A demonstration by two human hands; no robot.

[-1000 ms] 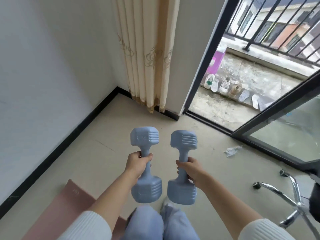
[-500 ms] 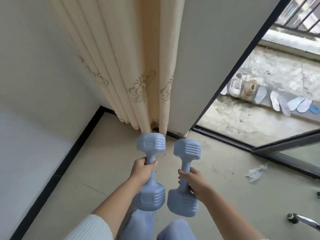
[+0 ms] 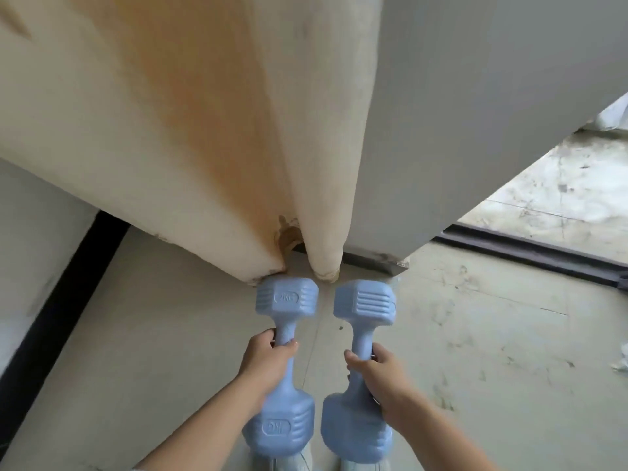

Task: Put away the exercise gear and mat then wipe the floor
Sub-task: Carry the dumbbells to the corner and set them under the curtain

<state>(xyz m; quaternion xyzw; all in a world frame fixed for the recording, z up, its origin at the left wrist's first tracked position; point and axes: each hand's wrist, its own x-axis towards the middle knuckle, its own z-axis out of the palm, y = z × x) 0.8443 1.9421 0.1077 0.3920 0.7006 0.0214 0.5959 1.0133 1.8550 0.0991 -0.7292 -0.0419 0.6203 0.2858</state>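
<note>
Two pale blue dumbbells were in hand when I read the head view, one per grip. My left grip [image 3: 268, 360] had its fingers curled round the handle of the left dumbbell [image 3: 287, 300], thumb lapped over the bar. My right grip [image 3: 377, 372] was wrapped the same way round the handle of the right dumbbell [image 3: 364, 302]. Each weight pointed away from me, one ribbed head beyond its grip and the other head back toward my body. The far heads stood apart with a narrow gap, and the near heads sat just beside each other. An embossed oval mark showed on both heads of the left dumbbell, too soft for me to read with confidence. Straight ahead of both grips hung a cream curtain [image 3: 204, 130] with an orange-stained fold. Its hem met the far head of the left dumbbell in the view, though I could not tell whether they touched. A grey wall [image 3: 475, 96] rose beyond the right grip. Beneath both grips lay the beige tiled floor [image 3: 170, 368], scuffed on the right-grip side. A black skirting [image 3: 57, 317] ran well off to the left of the left grip. A dark door track [image 3: 526, 248] lay ahead and right of the right grip, with rough balcony concrete [image 3: 560, 192] past it. A white crumpled scrap [image 3: 620, 363] sat far right.
</note>
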